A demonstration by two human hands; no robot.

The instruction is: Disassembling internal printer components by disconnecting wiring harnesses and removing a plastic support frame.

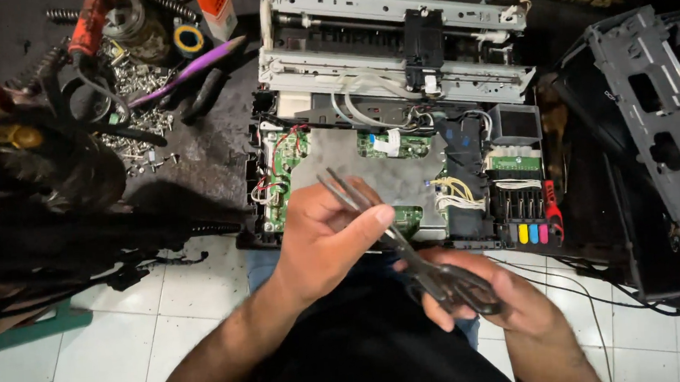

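White floor tiles (197, 302) are seen below, with a dark mat (204, 156) beyond them carrying the work. A pair of dark scissors (406, 246) is held above the person's lap, between the two hands and in front of an opened printer (398, 109). The handles are gripped by the right hand (488, 296), its fingers closed through and around the loops. The slightly parted blades, pointing up and to the left, are touched by the left hand (323, 243), whose thumb is pressed along them while the other fingers are curled behind. Inside the printer, green circuit boards (283, 167), white and yellow wiring and a row of coloured ink ports (533, 233) are exposed. A grey plastic cover (666, 124) is leaned at the right. At the upper left, loose screws (140, 81), a purple-handled tool (191, 66) and a roll of tape (188, 40) are scattered.
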